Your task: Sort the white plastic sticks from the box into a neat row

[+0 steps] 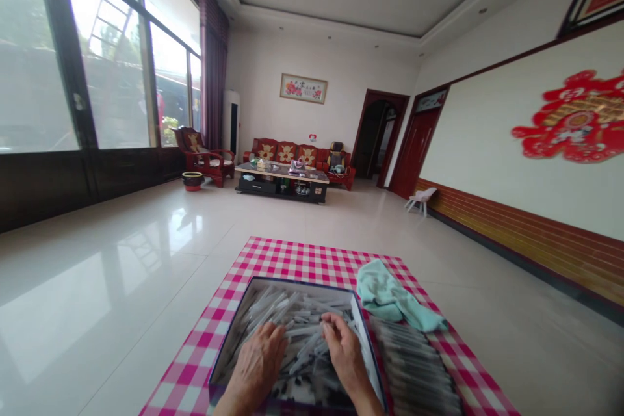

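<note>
A shallow dark-edged box (358,312) with a pale inner wall lies on the table, full of translucent plastic tubes (273,305) and small black pieces (302,378). My left hand (262,354) is over the box's left half, back upward, fingers bent together among the tubes. My right hand (341,344) is over the right half, its thumb and fingers curled close together. Whatever either hand grips is hidden or too small to name. Right of the box lies a row of clear sticks with dark parts (414,367), blurred, side by side.
A mint-green cloth (390,296) is bunched beyond the row of sticks. Under everything is a pink-and-white checked tablecloth (302,257). Farther off, on the tiled floor, are a low coffee table (283,172), a wooden sofa (292,151), an armchair (207,159) and a small white chair (420,200).
</note>
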{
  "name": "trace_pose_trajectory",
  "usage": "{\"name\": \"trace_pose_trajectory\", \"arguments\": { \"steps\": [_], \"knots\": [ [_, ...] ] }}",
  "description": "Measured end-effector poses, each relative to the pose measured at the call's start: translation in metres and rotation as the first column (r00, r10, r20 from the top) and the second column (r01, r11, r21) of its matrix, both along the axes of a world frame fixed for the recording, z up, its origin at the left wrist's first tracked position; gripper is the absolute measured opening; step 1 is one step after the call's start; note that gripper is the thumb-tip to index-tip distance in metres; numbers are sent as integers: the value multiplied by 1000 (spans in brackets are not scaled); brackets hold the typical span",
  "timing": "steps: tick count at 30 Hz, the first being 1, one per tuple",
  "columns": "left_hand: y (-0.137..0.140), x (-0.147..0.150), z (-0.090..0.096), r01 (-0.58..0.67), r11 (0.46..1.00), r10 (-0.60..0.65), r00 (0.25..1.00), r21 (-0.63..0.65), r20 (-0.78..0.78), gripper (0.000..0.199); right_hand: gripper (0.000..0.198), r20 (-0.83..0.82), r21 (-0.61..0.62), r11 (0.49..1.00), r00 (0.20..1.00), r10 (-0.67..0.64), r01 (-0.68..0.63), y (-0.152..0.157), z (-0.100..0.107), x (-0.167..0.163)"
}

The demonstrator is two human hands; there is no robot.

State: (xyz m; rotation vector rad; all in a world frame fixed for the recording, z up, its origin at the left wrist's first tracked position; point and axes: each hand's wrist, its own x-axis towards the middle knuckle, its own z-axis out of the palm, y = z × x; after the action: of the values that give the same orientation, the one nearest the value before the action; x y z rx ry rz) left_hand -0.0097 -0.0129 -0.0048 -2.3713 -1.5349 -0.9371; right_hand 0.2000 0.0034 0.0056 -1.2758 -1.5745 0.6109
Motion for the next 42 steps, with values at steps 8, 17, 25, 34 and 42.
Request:
{"name": "trace_pose_trajectory", "arguments": {
  "steps": [8, 17, 25, 34, 42],
  "knots": [
    [-4, 1, 19, 189, 982, -189, 982, 11, -12, 32, 14, -38, -77, 978, 981, 190, -193, -2, 4, -28],
    [5, -3, -16, 101, 992, -102, 995, 77, 18, 36, 20, -54, -101, 969, 974, 222, -226, -5, 10, -23],
    [-2, 3, 4, 8, 998, -9, 1000, -69, -16, 27, 18, 470, -6, 996, 879, 80, -88, -5, 5, 27],
    [0, 0, -3, 72, 997, -72, 997, -10, 21, 28, 21, 711, -7, 999, 703, 39, -49, -11, 9, 11],
    [-2, 2, 4, 102, 994, -99, 994, -44, 54, 25, 14, 98, 162, 986, 994, -56, 40, -10, 54, -3]
  ]
}}
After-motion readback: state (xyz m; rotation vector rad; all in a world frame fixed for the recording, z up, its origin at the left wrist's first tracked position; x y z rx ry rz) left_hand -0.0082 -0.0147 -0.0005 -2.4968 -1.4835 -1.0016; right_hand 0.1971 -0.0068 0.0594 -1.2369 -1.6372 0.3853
